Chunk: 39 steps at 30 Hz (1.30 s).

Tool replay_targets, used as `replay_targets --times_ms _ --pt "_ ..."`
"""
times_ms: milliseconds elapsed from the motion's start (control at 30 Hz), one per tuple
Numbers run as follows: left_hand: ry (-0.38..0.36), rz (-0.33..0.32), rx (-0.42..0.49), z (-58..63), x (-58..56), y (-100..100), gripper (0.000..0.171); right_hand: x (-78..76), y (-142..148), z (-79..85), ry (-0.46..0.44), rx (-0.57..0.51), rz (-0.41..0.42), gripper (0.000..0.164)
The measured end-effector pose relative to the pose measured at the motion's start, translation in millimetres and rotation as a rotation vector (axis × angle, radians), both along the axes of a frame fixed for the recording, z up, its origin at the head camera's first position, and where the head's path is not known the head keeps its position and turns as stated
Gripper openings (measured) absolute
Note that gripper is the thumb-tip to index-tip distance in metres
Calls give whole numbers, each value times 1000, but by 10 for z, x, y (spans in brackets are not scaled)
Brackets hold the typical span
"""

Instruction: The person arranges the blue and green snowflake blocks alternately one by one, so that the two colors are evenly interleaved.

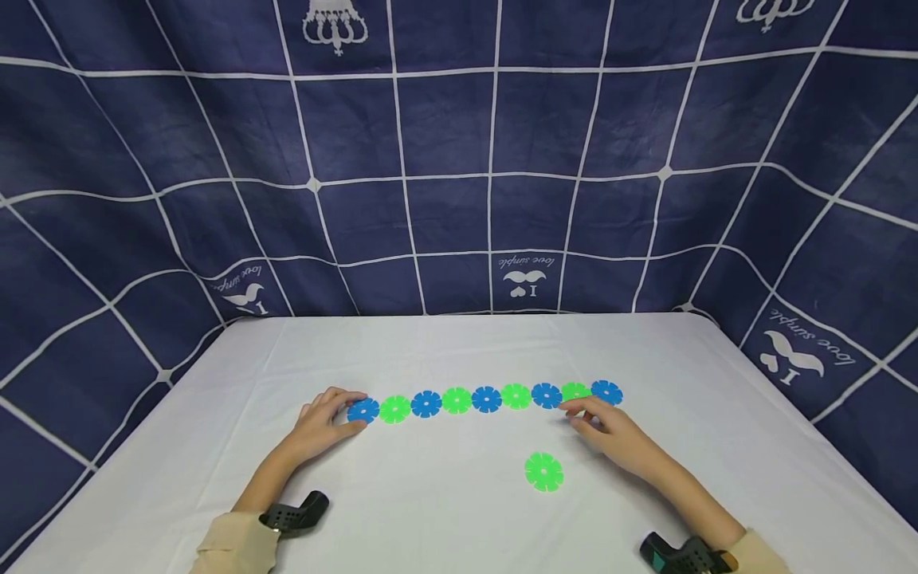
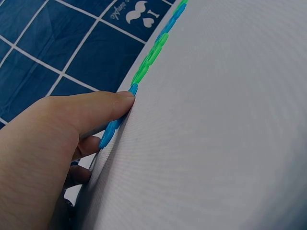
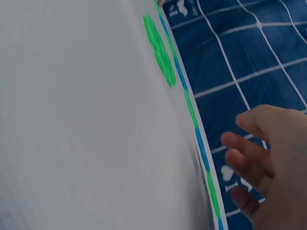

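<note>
Flat notched plastic discs, blue and green by turns, form a row across the white table. My left hand (image 1: 320,428) is at the row's left end, its thumb and fingers pinching the blue disc (image 1: 363,410) there by its edges. In the left wrist view the thumb lies on the near rim of that disc (image 2: 109,135). Above the right part of the row hovers my right hand (image 1: 611,433), fingers loosely bent and holding nothing. It overlaps the green disc (image 1: 576,391) beside the last blue disc (image 1: 606,391). A loose green disc (image 1: 543,472) lies nearer me.
The white tablecloth (image 1: 430,502) covers the table up to its back edge. Dark blue cloth (image 1: 445,215) with a white grid hangs behind and at both sides. Each wrist wears a black strapped device, such as the one on the left wrist (image 1: 296,514).
</note>
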State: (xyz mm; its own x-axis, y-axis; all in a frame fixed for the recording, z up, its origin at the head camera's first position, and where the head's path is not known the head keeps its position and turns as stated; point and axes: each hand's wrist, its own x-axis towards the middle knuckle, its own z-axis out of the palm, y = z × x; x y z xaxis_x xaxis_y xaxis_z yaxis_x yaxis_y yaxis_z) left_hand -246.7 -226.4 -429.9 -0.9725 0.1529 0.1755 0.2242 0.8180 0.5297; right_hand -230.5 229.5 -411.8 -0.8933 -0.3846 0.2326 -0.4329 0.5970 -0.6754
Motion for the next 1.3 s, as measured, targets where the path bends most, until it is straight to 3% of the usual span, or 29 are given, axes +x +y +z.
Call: replay_targets --times_ms 233,367,500,833,1300 --pt "-8 4 -4 -5 -3 5 49 110 -173 -88 -152 -64 136 25" --pt "-19 6 -4 -5 -1 8 48 154 -205 -156 -132 -64 218 24" --pt "-14 -1 -3 -7 0 10 48 185 -204 -182 -75 8 259 27" --pt "0 -5 -10 -20 -8 -8 49 205 -223 -149 -107 149 228 37" --pt "15 -9 -13 -34 -23 -25 49 193 -222 -150 -109 174 215 40"
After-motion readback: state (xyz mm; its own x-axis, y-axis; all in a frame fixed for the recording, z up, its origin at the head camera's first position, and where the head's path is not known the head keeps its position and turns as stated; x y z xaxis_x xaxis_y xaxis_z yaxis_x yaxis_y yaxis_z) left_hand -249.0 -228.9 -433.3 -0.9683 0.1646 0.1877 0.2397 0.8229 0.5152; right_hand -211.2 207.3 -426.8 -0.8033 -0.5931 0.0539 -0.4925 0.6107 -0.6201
